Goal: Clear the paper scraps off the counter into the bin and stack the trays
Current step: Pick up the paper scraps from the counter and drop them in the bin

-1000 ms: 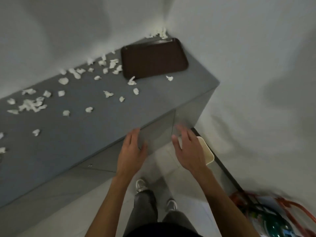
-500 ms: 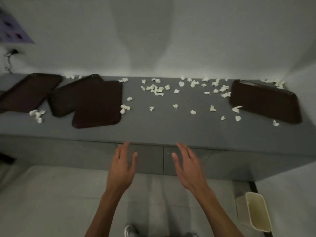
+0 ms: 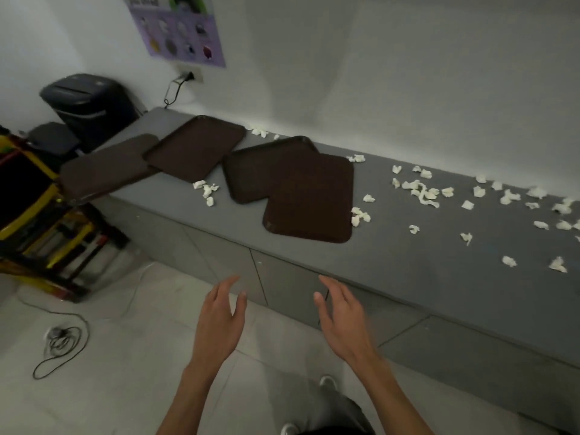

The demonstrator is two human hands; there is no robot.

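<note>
Four brown trays (image 3: 194,149) and loose paper scraps (image 3: 423,191) on the grey counter (image 3: 408,277); both hands empty.
Left hand (image 3: 219,321) and right hand (image 3: 342,318) hover before the counter edge, fingers relaxed, touching nothing. Leftmost tray (image 3: 106,166) overhangs the counter's left end; front tray (image 3: 309,199) overlaps another. Scraps lie mostly rightward.
</note>
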